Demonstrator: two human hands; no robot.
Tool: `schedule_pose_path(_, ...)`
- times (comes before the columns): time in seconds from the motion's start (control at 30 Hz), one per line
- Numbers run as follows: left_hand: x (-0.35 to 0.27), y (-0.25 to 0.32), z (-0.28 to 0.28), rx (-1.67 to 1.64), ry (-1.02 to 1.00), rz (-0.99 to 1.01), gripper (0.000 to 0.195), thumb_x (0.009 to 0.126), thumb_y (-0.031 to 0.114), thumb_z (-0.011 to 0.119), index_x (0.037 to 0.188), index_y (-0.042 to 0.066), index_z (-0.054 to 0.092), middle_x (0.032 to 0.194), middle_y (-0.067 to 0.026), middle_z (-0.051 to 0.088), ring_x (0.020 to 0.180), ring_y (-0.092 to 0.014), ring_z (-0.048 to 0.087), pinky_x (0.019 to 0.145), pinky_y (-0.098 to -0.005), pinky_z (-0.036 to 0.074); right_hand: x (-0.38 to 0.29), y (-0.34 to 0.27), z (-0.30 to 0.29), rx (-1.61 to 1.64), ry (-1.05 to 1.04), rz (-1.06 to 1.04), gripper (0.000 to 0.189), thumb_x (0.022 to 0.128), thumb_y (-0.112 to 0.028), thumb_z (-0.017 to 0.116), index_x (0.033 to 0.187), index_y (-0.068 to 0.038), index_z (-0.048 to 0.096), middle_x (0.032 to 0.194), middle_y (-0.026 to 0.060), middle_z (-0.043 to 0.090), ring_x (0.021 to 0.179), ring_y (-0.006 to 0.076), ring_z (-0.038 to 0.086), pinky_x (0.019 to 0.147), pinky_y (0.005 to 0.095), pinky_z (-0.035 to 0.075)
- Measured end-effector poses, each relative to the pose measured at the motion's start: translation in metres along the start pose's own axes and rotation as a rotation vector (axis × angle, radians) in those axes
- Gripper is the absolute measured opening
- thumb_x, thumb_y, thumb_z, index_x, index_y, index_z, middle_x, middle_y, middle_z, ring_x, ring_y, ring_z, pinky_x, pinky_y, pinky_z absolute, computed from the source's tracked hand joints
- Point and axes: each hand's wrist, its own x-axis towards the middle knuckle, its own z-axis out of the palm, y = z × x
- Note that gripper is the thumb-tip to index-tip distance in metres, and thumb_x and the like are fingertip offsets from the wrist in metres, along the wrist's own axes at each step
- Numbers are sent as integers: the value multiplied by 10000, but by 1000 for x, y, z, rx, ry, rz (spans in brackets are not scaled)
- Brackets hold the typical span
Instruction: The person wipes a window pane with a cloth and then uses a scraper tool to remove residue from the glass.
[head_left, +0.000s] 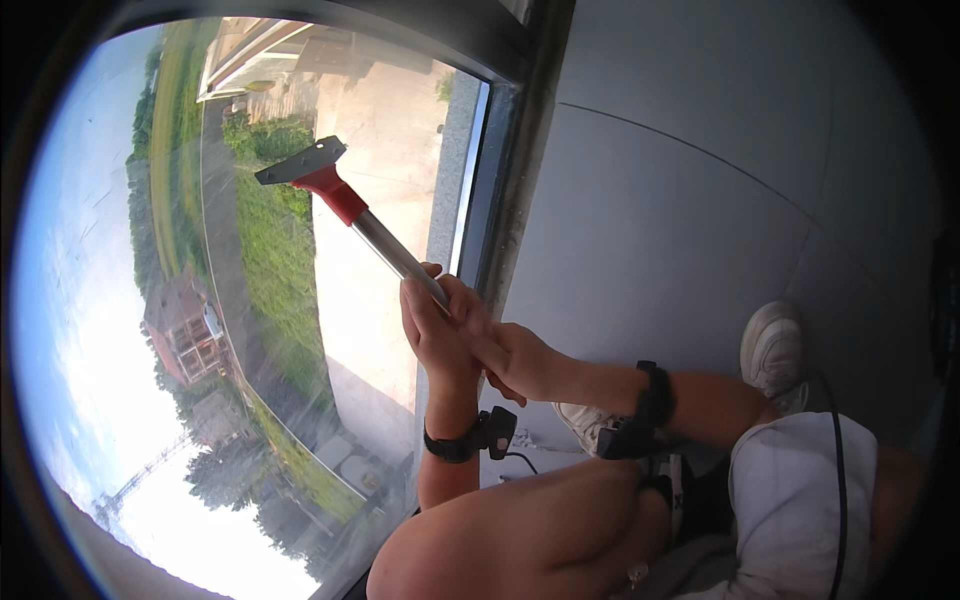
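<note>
A long-handled scraper (390, 246) with a dark flat head, a red neck and a metal tube handle slants up and left in front of a window pane. My left hand (439, 341) is closed around its handle. My right hand (517, 360) is closed at the lower end of the handle, close against my left hand; its fingers are partly blurred. The scraper's head overlaps the pane in view; whether it touches the glass cannot be told. The lower end of the handle is hidden by my hands.
A dark window frame (484, 187) borders the glass, beside grey floor tiles (645, 225). My bent legs and white shoes (772, 349) are close below my arms. Black straps with small devices circle both wrists; a black cable (840, 480) runs past my right leg.
</note>
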Motion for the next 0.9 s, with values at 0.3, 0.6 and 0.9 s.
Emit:
schedule_pose_path(0.3, 38, 13, 25, 107, -72, 23, 369, 976, 373, 319, 1013, 19, 415, 610, -18, 384, 450, -87, 371, 407, -211, 329, 22, -18, -16, 134, 29, -17, 531, 943, -507, 300, 751, -33, 445, 438, 37, 414, 305, 126, 407, 291, 262, 324)
schedule_pose_path(0.6, 12, 5, 5, 157, -4, -13, 369, 966, 372, 344, 1027, 20, 433, 594, -10, 382, 449, -87, 381, 399, -214, 328, 10, 1, -3, 161, -19, 2, 573, 921, -559, 300, 750, -31, 443, 431, 43, 406, 303, 129, 402, 295, 261, 328)
schedule_pose_path(0.9, 58, 9, 29, 116, -58, 18, 398, 942, 385, 424, 1033, -3, 437, 595, -13, 396, 454, -92, 399, 394, -225, 354, 34, -28, -29, 226, 19, -13, 593, 903, -587, 311, 756, -33, 462, 425, 20, 388, 291, 116, 391, 278, 248, 308)
